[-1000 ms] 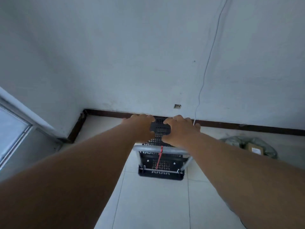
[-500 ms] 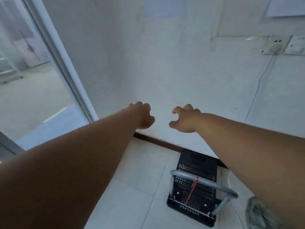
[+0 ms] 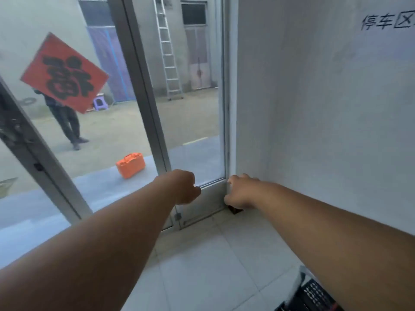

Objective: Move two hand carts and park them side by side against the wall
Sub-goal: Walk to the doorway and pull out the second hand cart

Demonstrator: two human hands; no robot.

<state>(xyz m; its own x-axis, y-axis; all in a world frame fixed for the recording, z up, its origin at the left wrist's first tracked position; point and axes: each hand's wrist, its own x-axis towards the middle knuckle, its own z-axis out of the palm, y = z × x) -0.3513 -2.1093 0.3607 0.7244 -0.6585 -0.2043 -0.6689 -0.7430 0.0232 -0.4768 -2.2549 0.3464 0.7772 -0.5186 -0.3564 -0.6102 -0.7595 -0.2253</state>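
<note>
1. One hand cart [image 3: 314, 296] shows at the bottom right edge, and we see only its black perforated deck and a sliver of metal frame beside the white wall [image 3: 325, 131]; neither of our hands is on it.
2. Our left hand [image 3: 183, 187] hangs in the air, curled loosely into a near fist, holding nothing.
3. Our right hand [image 3: 239, 191] is out in front too, fingers bent downward and empty, in line with the corner where the wall meets the glass door [image 3: 197, 108].
4. We judge that cart parked, or close to it, though how squarely it sits against the wall we cannot tell with most of it out of frame.
5. No second cart appears anywhere on the tiled floor [image 3: 202, 265], so we reckon half the job is left: find it, roll it over, set it alongside the first.
6. Outside the glass we spot an orange case [image 3: 130, 164] and a ladder [image 3: 168, 50], neither of them ours to move.
</note>
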